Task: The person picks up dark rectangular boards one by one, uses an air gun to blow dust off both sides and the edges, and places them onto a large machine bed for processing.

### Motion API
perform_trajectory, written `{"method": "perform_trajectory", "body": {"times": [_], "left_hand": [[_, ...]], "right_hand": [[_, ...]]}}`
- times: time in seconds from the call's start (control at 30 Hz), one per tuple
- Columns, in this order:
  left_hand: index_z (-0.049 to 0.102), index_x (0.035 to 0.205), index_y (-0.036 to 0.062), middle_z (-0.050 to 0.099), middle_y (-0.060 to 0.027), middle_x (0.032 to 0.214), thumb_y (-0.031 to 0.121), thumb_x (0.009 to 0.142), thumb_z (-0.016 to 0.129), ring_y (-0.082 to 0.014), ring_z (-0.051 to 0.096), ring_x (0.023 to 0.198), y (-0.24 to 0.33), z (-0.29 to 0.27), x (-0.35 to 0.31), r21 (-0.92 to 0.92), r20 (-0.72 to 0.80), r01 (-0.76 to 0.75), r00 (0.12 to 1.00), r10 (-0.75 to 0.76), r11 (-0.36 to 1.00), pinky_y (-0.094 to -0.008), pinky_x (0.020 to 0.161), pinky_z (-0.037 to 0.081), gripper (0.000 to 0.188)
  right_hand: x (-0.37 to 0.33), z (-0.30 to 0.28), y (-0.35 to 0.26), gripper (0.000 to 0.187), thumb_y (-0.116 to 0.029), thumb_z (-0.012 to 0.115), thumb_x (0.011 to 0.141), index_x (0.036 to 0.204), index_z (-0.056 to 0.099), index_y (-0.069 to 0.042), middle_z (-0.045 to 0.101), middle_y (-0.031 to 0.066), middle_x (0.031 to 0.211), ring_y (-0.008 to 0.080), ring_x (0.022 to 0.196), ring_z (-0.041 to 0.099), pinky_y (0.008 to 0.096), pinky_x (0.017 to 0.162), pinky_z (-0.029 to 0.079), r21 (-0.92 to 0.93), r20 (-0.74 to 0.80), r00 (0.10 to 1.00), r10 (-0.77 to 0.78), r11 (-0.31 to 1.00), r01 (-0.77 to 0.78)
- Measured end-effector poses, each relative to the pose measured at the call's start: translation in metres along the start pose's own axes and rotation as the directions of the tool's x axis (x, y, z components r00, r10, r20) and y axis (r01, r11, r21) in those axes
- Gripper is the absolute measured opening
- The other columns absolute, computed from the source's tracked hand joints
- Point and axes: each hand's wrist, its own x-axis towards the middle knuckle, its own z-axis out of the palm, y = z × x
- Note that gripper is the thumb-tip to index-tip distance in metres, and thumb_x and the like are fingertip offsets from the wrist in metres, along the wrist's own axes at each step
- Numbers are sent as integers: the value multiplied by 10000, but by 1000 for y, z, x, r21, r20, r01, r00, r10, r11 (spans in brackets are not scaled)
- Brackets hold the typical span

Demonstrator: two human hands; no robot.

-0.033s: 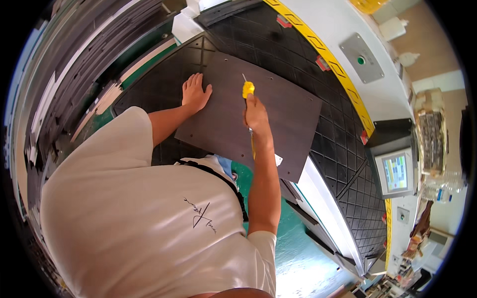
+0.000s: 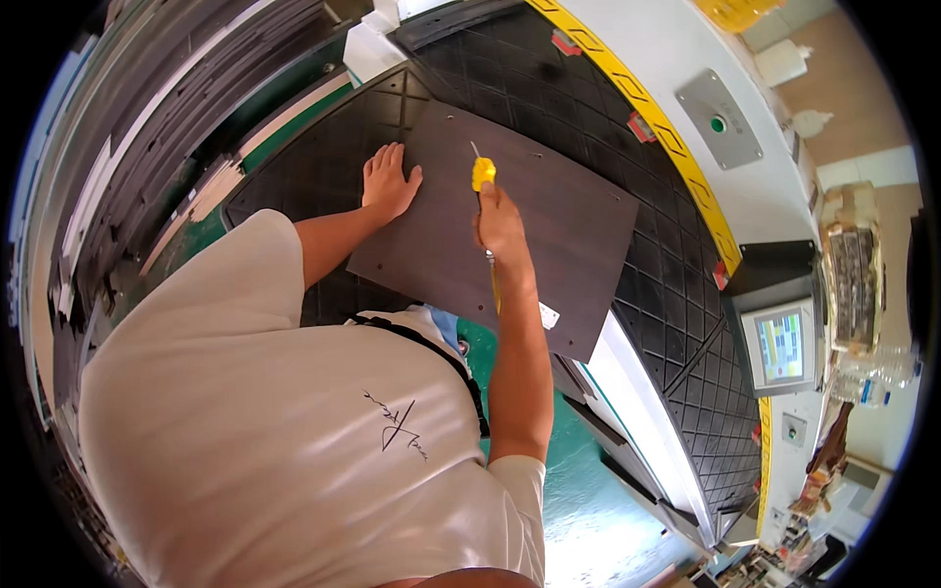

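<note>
A dark brown flat panel (image 2: 578, 225) lies at an angle over a black ribbed work surface (image 2: 676, 284). Small holes run near its edges, and a white label (image 2: 549, 316) sticks to it by my right forearm. At the panel's left edge my left hand (image 2: 390, 184) rests flat with fingers stretched out. Above the panel's middle, my right hand (image 2: 501, 223) is closed round a yellow air blow gun (image 2: 483, 174). Its thin metal nozzle points away from me, toward the far edge. Behind the hand, a yellow hose (image 2: 496, 294) with a metal coupling is partly hidden by my forearm.
A white machine frame with a yellow strip (image 2: 676, 147) and red blocks curves round the far right side. It carries a green button plate (image 2: 718, 123) and a screen (image 2: 781, 343). Stacked boards (image 2: 147, 127) fill the left. Green floor (image 2: 578, 480) shows below.
My right hand and the air blow gun have shifted slightly left over the panel. My left hand stays in place at the panel's edge.
</note>
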Motion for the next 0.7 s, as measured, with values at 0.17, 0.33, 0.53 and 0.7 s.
{"method": "perform_trajectory", "body": {"times": [0.17, 0.33, 0.53, 0.7], "left_hand": [[456, 1489, 18, 457, -147, 1560, 425, 991, 548, -311, 340, 1494, -2, -1, -1, 14, 17, 9, 1000, -9, 1000, -469, 1219, 244, 650], [445, 1496, 29, 458, -142, 1561, 419, 987, 544, -303, 340, 1496, 3, -3, 0, 14, 19, 42, 999, -42, 999, -468, 1228, 235, 649], [446, 1496, 37, 460, -139, 1562, 422, 990, 537, -297, 342, 1497, 6, -4, 2, 62, 35, 39, 999, -41, 997, -469, 1228, 249, 643], [440, 1497, 46, 453, -137, 1564, 443, 1006, 521, -307, 363, 1484, 8, 10, 9, 93, 45, 3, 999, -7, 996, -482, 1218, 265, 637]], "right_hand": [[1, 22, -12, 472, -421, 426, 1090, 1156, 626, 1, 563, 61, 683, 147, 503, 526, 320, 482, 425, -6, 41, 998, -40, 999, 40], [14, -49, 62, 497, -439, 402, 1090, 1082, 615, 10, 531, 63, 639, 151, 493, 529, 334, 470, 428, -134, -303, 951, -63, 991, 23], [-44, -161, 79, 480, -466, 376, 1106, 1032, 592, -43, 511, 21, 632, 144, 475, 523, 320, 450, 419, 50, -575, 802, 164, 985, -165], [-71, -150, 78, 439, -462, 451, 1089, 1057, 601, -51, 544, 22, 680, 128, 517, 543, 297, 479, 428, 150, -276, 922, 271, 960, -238]]}}
